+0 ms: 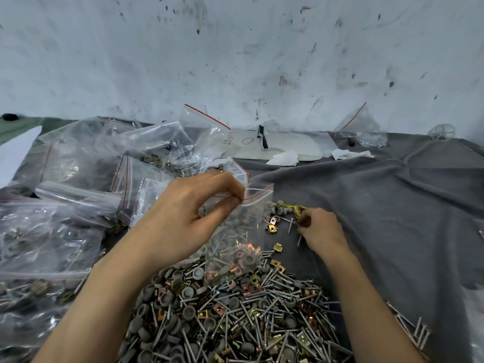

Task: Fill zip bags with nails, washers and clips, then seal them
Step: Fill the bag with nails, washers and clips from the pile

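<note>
Bag [246,231]: clear thin plastic, red-lined mouth, hanging above the pile, holding nails and clips.
Left hand [188,213]: thumb and fingers pinching the bag's mouth.
Right hand [320,229]: fingers curling over loose nails [290,224] on the grey cloth [379,205], right of the bag; grip unclear.
Pile [235,318]: slim steel nails, round grey washers, brassy square clips, lying near.

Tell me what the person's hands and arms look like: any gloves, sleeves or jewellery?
No gloves: the left hand and the right hand are bare. The left forearm and the right forearm are bare too, with no sleeve edge in view. No ring, watch or wristband shows on either side, and no tape or markings.
</note>
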`<act>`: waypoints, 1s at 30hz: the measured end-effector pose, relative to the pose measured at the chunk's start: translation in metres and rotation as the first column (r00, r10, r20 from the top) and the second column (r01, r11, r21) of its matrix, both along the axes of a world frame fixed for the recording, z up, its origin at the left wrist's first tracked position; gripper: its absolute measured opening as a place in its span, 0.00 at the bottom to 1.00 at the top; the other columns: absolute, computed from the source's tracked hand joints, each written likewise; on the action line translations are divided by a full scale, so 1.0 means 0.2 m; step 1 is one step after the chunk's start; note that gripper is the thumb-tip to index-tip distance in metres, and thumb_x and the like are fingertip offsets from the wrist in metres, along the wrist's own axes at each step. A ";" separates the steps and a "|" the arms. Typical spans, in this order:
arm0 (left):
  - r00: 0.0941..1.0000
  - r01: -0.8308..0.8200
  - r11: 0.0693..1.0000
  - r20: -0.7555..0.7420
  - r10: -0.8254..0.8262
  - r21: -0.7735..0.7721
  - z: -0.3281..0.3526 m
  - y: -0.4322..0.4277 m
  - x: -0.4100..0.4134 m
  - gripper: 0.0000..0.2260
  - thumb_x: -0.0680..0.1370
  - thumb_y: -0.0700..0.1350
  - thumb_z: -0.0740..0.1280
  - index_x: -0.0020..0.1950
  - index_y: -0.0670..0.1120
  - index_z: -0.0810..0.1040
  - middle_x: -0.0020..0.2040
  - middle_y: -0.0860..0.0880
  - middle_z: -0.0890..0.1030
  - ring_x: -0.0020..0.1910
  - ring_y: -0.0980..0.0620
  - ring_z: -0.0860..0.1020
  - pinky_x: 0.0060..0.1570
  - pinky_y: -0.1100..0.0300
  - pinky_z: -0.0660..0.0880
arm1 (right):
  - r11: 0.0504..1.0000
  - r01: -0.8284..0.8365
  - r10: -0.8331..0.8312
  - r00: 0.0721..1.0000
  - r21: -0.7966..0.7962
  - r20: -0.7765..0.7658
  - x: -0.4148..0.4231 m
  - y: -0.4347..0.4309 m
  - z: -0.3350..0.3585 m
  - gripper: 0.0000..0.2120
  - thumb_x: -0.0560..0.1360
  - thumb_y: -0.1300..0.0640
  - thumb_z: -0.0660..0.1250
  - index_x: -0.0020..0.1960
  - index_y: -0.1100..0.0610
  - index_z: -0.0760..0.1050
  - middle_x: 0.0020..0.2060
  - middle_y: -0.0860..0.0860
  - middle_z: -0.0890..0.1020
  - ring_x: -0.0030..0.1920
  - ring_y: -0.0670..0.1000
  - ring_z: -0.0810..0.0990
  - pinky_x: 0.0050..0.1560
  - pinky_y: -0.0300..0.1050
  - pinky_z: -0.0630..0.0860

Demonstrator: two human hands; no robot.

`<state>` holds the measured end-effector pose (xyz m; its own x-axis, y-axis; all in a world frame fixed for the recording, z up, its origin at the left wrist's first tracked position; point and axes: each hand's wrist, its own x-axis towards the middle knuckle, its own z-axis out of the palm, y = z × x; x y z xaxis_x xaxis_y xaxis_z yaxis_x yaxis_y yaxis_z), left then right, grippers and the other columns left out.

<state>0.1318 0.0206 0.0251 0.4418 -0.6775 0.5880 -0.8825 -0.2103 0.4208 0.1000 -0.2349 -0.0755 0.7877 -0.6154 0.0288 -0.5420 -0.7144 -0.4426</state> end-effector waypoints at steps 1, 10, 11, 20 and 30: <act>1.000 0.002 1.000 -0.003 -0.002 0.000 0.00 0.00 0.00 0.05 0.78 0.46 0.64 0.48 0.48 0.79 0.48 0.53 0.83 0.49 0.57 0.81 0.49 0.59 0.74 | 1.000 0.018 -0.018 1.000 -0.001 -0.001 0.00 0.00 0.00 0.06 0.74 0.59 0.69 0.51 0.54 0.81 0.52 0.54 0.82 0.53 0.54 0.79 0.53 0.48 0.77; 1.000 -0.008 1.000 -0.027 0.008 -0.012 -0.01 0.00 0.01 0.04 0.77 0.43 0.64 0.47 0.48 0.79 0.48 0.53 0.83 0.49 0.61 0.80 0.51 0.63 0.75 | 0.999 0.049 -0.049 0.999 -0.003 0.005 0.01 0.01 -0.02 0.03 0.74 0.58 0.70 0.47 0.55 0.79 0.49 0.53 0.81 0.49 0.52 0.78 0.47 0.45 0.75; 0.999 -0.029 0.999 -0.034 0.028 -0.016 -0.01 0.00 0.02 0.04 0.78 0.42 0.65 0.47 0.47 0.79 0.48 0.53 0.84 0.49 0.61 0.80 0.51 0.62 0.75 | 0.999 0.044 -0.044 0.999 0.006 0.019 0.01 0.01 -0.02 0.04 0.73 0.59 0.71 0.47 0.55 0.77 0.49 0.53 0.80 0.50 0.53 0.78 0.48 0.46 0.75; 0.976 -0.186 0.982 -0.120 0.184 -0.011 -0.03 0.04 0.10 0.06 0.77 0.36 0.67 0.46 0.47 0.79 0.48 0.54 0.84 0.48 0.61 0.80 0.53 0.61 0.74 | 0.871 -0.304 0.014 0.802 0.387 0.597 -0.07 0.15 0.34 0.11 0.68 0.66 0.74 0.37 0.54 0.75 0.33 0.48 0.80 0.36 0.48 0.79 0.41 0.43 0.78; 1.000 -0.006 1.000 -0.025 0.006 -0.028 -0.01 -0.02 0.00 0.06 0.77 0.42 0.64 0.48 0.44 0.80 0.46 0.53 0.83 0.48 0.62 0.80 0.49 0.59 0.75 | 0.761 -0.631 0.366 0.609 0.151 0.704 -0.18 0.42 0.55 0.13 0.70 0.65 0.72 0.37 0.48 0.76 0.34 0.40 0.80 0.41 0.46 0.79 0.48 0.46 0.75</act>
<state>0.1316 0.0173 0.0232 0.4604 -0.6583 0.5956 -0.8705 -0.2033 0.4482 0.0636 -0.1500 0.0340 0.8543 -0.1958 0.4815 0.3332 -0.5047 -0.7964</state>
